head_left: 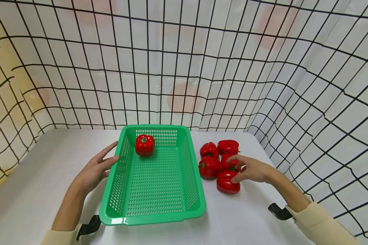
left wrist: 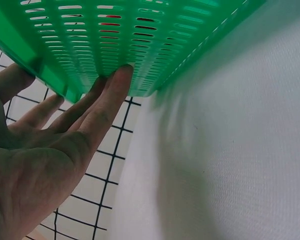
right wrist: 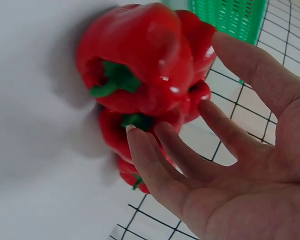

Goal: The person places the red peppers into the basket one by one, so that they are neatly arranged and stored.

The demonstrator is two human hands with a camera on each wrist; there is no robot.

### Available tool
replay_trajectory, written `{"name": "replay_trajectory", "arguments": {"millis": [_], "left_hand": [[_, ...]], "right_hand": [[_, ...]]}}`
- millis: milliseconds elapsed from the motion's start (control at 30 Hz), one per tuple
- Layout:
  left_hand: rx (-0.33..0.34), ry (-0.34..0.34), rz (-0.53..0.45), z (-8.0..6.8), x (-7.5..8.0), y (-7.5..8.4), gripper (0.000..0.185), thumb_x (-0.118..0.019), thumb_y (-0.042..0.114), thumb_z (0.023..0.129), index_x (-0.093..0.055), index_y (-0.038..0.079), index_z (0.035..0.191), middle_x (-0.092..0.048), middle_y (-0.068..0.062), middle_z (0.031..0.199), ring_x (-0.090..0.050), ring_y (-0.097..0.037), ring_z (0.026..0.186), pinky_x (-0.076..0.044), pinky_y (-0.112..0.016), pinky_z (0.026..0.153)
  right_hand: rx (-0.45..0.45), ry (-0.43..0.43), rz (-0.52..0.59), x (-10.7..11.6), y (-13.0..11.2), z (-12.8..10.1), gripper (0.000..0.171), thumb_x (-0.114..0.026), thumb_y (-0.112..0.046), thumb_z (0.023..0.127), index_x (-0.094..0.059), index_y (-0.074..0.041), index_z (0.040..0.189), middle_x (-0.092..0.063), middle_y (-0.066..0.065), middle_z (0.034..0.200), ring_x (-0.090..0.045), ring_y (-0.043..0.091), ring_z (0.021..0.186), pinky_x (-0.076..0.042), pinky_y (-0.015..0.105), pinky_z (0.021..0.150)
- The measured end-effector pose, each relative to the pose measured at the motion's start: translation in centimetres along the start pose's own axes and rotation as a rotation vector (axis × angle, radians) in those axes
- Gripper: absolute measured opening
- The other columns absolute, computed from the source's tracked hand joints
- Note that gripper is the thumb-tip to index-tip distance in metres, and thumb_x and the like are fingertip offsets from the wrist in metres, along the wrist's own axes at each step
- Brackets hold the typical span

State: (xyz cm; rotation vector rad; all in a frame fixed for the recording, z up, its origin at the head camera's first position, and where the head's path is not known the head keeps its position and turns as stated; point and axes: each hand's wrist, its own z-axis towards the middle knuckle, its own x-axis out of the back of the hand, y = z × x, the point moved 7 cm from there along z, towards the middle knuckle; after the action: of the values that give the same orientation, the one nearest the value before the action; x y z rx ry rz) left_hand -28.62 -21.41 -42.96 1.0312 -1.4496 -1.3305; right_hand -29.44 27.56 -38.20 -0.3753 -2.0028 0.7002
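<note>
Five red peppers [head_left: 221, 163] clumped, partly hiding each other; right hand [head_left: 251, 169] fingers loose, touching them. Left hand [head_left: 95, 169] flat against green basket [head_left: 190, 163], nothing gripped.

Bare table [head_left: 49, 163] lies open at lower left; the green basket [head_left: 154, 217] fills the centre, 5 red peppers [head_left: 209, 166] crowd right, and the gridded curtain [head_left: 184, 68] closes behind.

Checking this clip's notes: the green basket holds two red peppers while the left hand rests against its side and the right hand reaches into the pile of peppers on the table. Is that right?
Not quite. The head view shows the green basket holding one red pepper, not two. The rest stands: the left hand rests against its side, and the right hand reaches into the pile of peppers on the table.
</note>
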Motion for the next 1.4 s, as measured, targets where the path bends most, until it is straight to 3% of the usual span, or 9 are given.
{"name": "replay_trajectory", "arguments": {"millis": [333,567,1100,1400], "left_hand": [[0.008,-0.004,0.007,0.0,-0.1,0.0,0.07,-0.054,0.034,0.106,-0.015,0.027,0.164,-0.066,-0.011,0.129,-0.074,-0.024,0.103,-0.061,-0.034,0.088],[0.012,0.002,0.025,-0.1,0.1,-0.1,0.07,-0.053,0.036,0.106,-0.015,0.028,0.164,-0.063,-0.015,0.132,-0.074,-0.024,0.103,-0.06,-0.035,0.088],[0.004,0.007,0.023,-0.1,0.1,-0.2,0.071,-0.053,0.035,0.106,-0.014,0.029,0.164,-0.066,-0.007,0.128,-0.075,-0.025,0.101,-0.061,-0.034,0.088],[0.003,0.006,0.026,-0.1,0.1,-0.2,0.071,-0.053,0.035,0.106,-0.014,0.029,0.164,-0.065,-0.009,0.129,-0.074,-0.024,0.102,-0.06,-0.034,0.089]], "right_hand": [[-0.001,0.022,0.034,-1.2,2.3,-0.3,0.067,-0.086,-0.02,0.078,-0.054,-0.013,0.136,-0.057,0.015,0.13,-0.051,0.041,0.123,-0.059,0.047,0.087],[0.0,0.026,0.046,-1.5,2.5,-0.2,0.069,-0.087,-0.018,0.076,-0.053,-0.013,0.136,-0.055,0.015,0.132,-0.049,0.043,0.124,-0.059,0.046,0.086],[-0.01,0.012,0.061,-2.4,3.0,0.0,0.08,-0.091,-0.014,0.071,-0.049,-0.01,0.138,-0.053,0.015,0.13,-0.05,0.037,0.119,-0.06,0.042,0.083],[-0.033,0.017,0.074,-2.5,3.1,0.0,0.083,-0.092,-0.013,0.068,-0.048,-0.009,0.138,-0.053,0.015,0.129,-0.05,0.036,0.118,-0.061,0.042,0.082]]}}
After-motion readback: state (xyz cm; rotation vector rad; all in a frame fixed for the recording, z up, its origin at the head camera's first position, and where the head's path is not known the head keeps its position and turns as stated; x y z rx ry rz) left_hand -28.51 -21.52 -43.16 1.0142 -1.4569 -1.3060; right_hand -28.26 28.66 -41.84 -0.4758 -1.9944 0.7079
